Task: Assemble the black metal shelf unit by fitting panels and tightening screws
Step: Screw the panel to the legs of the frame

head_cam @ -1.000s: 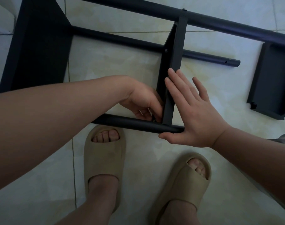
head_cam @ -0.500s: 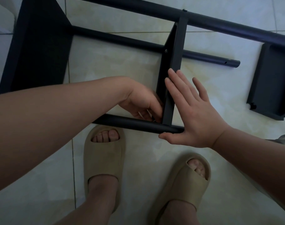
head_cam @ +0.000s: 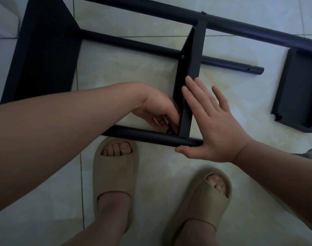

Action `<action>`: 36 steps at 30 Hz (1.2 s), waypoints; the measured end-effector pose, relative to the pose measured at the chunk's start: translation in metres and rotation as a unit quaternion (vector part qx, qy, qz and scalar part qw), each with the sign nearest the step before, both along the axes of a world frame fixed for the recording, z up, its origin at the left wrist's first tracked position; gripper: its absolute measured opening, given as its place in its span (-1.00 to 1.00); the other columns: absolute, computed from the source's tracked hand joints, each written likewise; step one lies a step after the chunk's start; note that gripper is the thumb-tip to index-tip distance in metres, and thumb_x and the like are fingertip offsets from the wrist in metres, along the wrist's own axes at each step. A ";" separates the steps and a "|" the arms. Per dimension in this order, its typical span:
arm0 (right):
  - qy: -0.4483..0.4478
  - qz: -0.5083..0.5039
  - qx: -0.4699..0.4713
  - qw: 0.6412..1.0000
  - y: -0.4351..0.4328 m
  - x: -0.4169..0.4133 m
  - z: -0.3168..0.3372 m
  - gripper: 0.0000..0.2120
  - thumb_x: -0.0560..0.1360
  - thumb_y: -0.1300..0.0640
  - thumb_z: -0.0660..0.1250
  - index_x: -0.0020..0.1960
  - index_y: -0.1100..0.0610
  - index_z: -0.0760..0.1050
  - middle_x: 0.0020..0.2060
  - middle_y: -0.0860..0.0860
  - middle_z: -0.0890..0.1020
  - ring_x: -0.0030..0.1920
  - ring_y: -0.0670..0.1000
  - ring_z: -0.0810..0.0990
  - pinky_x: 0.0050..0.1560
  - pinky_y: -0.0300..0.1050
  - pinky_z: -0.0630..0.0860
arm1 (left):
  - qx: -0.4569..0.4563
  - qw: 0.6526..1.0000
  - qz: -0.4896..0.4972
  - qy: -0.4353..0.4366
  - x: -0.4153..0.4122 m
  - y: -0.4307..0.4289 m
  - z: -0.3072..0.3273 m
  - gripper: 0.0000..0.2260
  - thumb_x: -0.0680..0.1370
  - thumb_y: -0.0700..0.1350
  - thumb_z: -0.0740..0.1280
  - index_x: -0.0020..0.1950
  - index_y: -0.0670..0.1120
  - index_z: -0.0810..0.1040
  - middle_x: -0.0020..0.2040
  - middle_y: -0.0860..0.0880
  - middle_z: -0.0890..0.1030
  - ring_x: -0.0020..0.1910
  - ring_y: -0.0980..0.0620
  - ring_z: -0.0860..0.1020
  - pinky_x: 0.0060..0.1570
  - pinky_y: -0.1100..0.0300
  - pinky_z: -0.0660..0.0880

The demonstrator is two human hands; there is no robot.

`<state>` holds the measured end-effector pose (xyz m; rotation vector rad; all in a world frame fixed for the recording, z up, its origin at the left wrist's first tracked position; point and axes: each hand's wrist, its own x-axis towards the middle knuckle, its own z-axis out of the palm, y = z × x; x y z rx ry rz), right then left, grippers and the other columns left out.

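1. One surface is shown: a floor (head_cam: 151,183) of pale, glossy cream tiles, crossed by thin grout lines and seen in dim light.
2. One black metal shelf unit (head_cam: 222,25) is laid on its side on that floor, reaching from under the hands to well beyond them.
3. Three black poles are counted. The near pole (head_cam: 142,136) runs beneath both hands, the second pole (head_cam: 134,44) lies beyond them, and the far pole (head_cam: 151,8), the longest, lies farthest off.
4. Three black panels are counted.
   - The middle panel (head_cam: 192,68) is stood on edge between the two hands.
   - The large panel (head_cam: 45,50) is set beyond and left of the left hand.
   - The loose panel (head_cam: 297,89) is laid on the floor well to the right of the right hand.
5. Two screw heads are seen beyond the hands. One (head_cam: 183,56) is on the middle panel at the second pole, and one (head_cam: 203,12) is on the far pole.
6. The left hand (head_cam: 158,110) is held with its fingers curled into the corner where the middle panel meets the near pole. Whether anything is pinched cannot be told.
7. The right hand (head_cam: 213,125) is spread flat, with straight fingers pressed on the middle panel's outer face and the thumb laid along the near pole's end.
8. Two beige slippers (head_cam: 116,167) are worn, nearer than the hands.
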<state>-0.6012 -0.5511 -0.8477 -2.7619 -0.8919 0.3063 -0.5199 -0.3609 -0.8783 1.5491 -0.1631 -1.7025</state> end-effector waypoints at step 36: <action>0.005 -0.003 -0.001 1.000 0.000 0.000 0.000 0.13 0.39 -0.49 0.22 0.64 0.26 0.00 0.64 0.16 0.00 0.65 0.14 -0.08 0.56 0.34 0.02 | 0.023 1.000 -0.015 0.007 -0.004 -0.003 -0.001 -0.83 0.51 -0.23 0.41 -0.23 0.00 0.67 -0.24 0.04 0.64 -0.33 0.12 0.50 -0.22 0.27 0.44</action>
